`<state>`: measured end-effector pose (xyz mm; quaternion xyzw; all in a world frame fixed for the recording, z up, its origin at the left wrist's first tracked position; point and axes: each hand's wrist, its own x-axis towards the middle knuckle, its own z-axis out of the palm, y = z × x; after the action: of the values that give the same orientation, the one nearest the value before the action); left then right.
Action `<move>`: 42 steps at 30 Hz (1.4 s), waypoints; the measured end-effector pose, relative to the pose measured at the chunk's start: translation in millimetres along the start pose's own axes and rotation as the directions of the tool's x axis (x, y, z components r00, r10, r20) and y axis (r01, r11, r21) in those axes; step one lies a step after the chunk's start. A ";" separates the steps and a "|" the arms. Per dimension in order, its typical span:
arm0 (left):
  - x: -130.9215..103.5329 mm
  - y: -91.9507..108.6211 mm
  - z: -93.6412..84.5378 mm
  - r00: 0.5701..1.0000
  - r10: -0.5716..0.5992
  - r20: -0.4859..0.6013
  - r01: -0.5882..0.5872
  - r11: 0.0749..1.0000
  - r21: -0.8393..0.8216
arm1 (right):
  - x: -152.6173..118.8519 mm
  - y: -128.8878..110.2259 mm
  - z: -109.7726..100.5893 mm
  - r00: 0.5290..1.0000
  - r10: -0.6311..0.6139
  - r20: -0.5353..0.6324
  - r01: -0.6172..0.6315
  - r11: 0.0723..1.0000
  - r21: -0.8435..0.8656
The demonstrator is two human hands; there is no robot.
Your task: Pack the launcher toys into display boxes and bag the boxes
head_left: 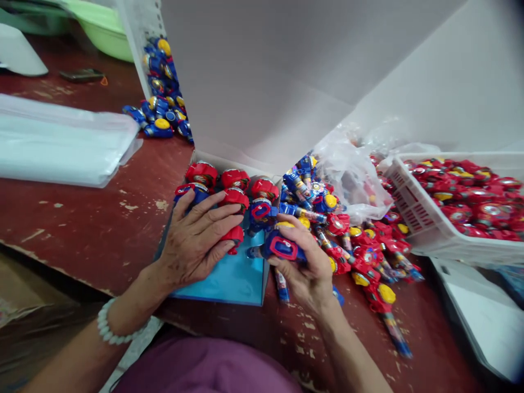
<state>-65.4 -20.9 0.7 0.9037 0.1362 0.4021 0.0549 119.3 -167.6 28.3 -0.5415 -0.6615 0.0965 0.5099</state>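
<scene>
My right hand point(305, 262) grips a small blue toy point(284, 247) with a red-outlined panel on its front and a clear stub at one end. It is at the right edge of an open cardboard box point(231, 284) with a blue bottom. My left hand point(198, 234) lies over toys inside the box, fingers stretched out and touching them. Red toys point(265, 189) line the box's far side, with a blue toy point(262, 212) among them. My left palm and fingers cover part of the rows.
The raised white lid point(262, 76) blocks the view behind the box. Loose red and blue toys point(368, 256) lie heaped at the right, beside a white basket point(462, 245) of red toys. Plastic bags point(61, 142) and a green basin point(108, 33) are on the left.
</scene>
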 end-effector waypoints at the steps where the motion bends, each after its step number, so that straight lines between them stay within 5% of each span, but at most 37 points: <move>1: 0.3 0.5 0.2 1.000 -0.009 0.006 0.009 1.000 0.001 | 0.0 1.3 -0.7 1.000 0.016 0.010 -0.016 1.000 0.012; 14: -0.1 3.4 -0.9 1.000 -0.031 -0.003 0.031 0.999 -0.019 | 17.3 -2.7 1.3 0.993 0.052 0.103 -0.044 0.996 -0.080; 19: 1.1 5.7 -2.2 0.999 -0.049 -0.003 0.049 0.999 -0.012 | 17.0 -12.2 4.5 0.971 0.004 0.239 0.022 0.994 -0.105; 27: 0.3 5.9 -3.5 0.999 -0.046 0.003 0.046 0.999 0.001 | -7.8 0.7 -1.1 0.999 -0.018 -0.040 0.013 0.994 -0.111; 35: -0.6 3.7 -0.6 0.999 -0.019 -0.026 0.019 1.000 0.002 | 9.1 -1.6 11.8 0.962 0.072 0.262 -0.042 0.992 -0.119; 39: -2.2 -0.2 1.7 1.000 -0.007 -0.031 0.007 1.000 -0.005 | 0.0 -0.5 13.2 0.965 0.093 0.246 -0.043 0.978 -0.202; 42: -2.7 -1.1 -1.1 1.000 0.014 -0.019 -0.014 1.000 -0.004 | -22.8 4.0 -7.6 0.989 0.126 0.079 -0.090 0.931 -0.355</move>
<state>-68.2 -20.7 -0.7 0.9007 0.1295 0.4113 0.0526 125.3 -187.9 16.1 -0.6537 -0.6620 0.0324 0.3652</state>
